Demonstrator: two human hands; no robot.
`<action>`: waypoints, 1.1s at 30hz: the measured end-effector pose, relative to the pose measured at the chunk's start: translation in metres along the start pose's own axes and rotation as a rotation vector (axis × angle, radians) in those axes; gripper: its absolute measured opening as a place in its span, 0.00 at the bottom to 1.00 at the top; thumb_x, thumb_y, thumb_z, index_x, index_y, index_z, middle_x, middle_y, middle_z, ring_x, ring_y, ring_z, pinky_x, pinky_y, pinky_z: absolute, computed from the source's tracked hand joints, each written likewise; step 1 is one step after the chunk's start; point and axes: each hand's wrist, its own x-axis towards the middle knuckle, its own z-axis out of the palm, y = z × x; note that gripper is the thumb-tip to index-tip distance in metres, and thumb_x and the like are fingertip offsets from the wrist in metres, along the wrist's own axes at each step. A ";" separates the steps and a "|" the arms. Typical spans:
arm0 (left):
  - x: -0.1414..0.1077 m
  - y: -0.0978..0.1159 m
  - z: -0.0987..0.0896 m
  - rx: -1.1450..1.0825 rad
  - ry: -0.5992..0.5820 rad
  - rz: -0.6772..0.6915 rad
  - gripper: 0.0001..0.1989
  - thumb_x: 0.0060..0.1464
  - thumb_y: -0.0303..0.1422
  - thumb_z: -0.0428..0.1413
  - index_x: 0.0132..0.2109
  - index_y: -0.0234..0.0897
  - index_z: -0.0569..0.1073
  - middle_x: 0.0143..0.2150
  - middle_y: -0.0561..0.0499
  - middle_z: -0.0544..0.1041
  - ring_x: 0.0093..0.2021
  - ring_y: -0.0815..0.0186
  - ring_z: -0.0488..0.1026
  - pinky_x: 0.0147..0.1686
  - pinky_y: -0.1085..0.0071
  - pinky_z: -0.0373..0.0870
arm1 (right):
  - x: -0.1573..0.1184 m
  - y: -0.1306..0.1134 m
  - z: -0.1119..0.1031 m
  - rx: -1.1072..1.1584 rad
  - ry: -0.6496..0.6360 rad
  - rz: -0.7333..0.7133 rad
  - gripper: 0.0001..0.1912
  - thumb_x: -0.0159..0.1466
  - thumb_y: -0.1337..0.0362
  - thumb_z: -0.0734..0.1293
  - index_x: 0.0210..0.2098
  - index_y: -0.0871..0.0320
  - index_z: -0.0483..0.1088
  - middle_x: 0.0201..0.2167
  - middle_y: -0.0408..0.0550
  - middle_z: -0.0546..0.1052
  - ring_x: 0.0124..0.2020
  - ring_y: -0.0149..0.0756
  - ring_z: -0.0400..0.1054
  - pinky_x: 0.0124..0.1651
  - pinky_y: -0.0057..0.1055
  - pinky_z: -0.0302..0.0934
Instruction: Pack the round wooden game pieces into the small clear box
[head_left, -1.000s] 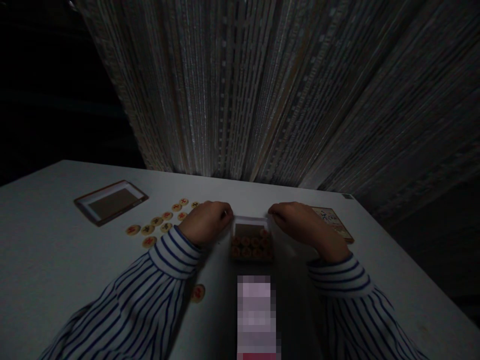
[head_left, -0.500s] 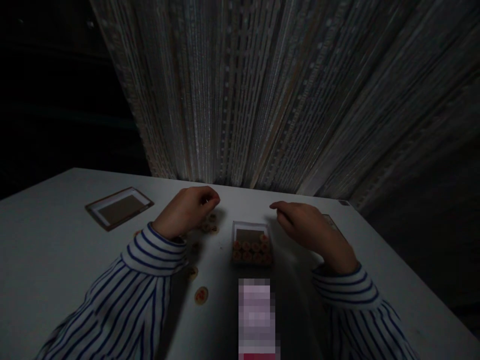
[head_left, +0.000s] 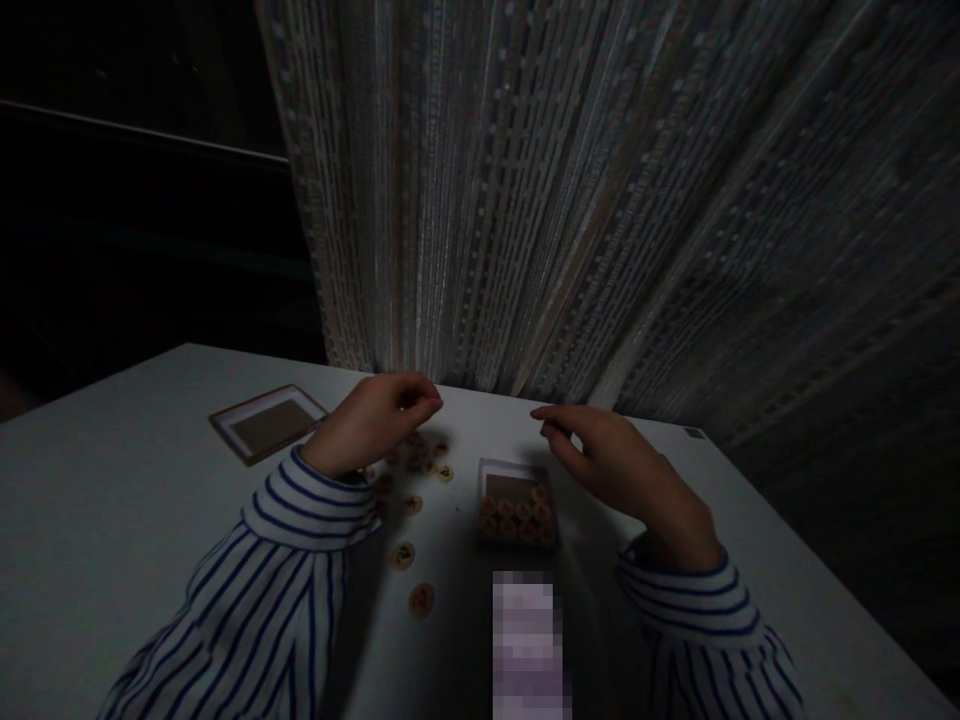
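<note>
My left hand [head_left: 382,415] hovers over a scatter of round xiangqi pieces. Its thumb and fingertips are pinched together, and anything between them is hidden. Loose pieces with dark markings, like this one [head_left: 402,556], lie under and in front of it. A red-marked piece [head_left: 421,600] is the nearest to me. To the right stands a small box [head_left: 508,487] holding rows of red-marked pieces [head_left: 516,516] on its near side. My right hand [head_left: 600,450] is above the box's far right corner, fingers stretched out, thumb apart from them, nothing visible in it.
A shallow rectangular tray or lid [head_left: 266,425] with a brown base lies at the left on the white table [head_left: 135,500]. Beyond the far edge hangs a string curtain [head_left: 480,200]. A small dark label [head_left: 694,433] is at the far right corner. Lighting is dim.
The view has shifted, so the box, tray and loose pieces appear further right and lower. Both hands keep nearly the same pose; the gap between my right thumb and fingers looks slightly wider.
</note>
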 end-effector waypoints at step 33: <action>-0.016 0.028 -0.009 0.026 0.034 -0.035 0.16 0.52 0.43 0.50 0.38 0.36 0.74 0.32 0.53 0.76 0.27 0.69 0.70 0.26 0.76 0.66 | 0.015 -0.015 0.009 -0.057 -0.130 -0.091 0.15 0.62 0.64 0.57 0.45 0.59 0.70 0.40 0.49 0.77 0.39 0.37 0.70 0.42 0.32 0.60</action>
